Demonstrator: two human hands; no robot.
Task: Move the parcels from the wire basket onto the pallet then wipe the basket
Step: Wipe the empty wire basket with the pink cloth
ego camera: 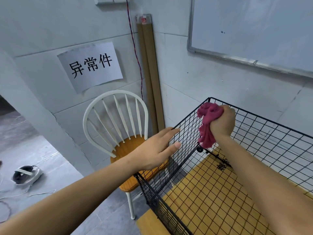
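Where the two walls meet, the black wire basket (pixel 186 133) sits on a yellow wooden board (pixel 211 200), which shows through its mesh floor.

From the head view, the right hand (pixel 221 121) is down inside the basket, with its fingers curled tight around a bunched dark red cloth (pixel 207 128). The cloth lies against the inner face of the basket's left wall, close to the far corner. Its top reaches the rim and a loose tail hangs below the fist.

The left hand (pixel 152 150) is on the outside of that same wall. Its fingers are straight and laid along the top rim, and the thumb is flat on the mesh, so it holds nothing.

Just left of the basket stands a white spindle-back chair (pixel 116 126) with an orange wooden seat. Behind the basket's far left corner, brown cardboard strips (pixel 149 73) lean upright in the angle of the walls, and a red and blue cable (pixel 135 48) runs down beside them.

Above the chair a paper sign (pixel 91 65) with black characters is stuck to the wall. A whiteboard (pixel 254 31) hangs above the basket's far side. Well to the basket's left, a shoe (pixel 25 173) lies on the grey floor.
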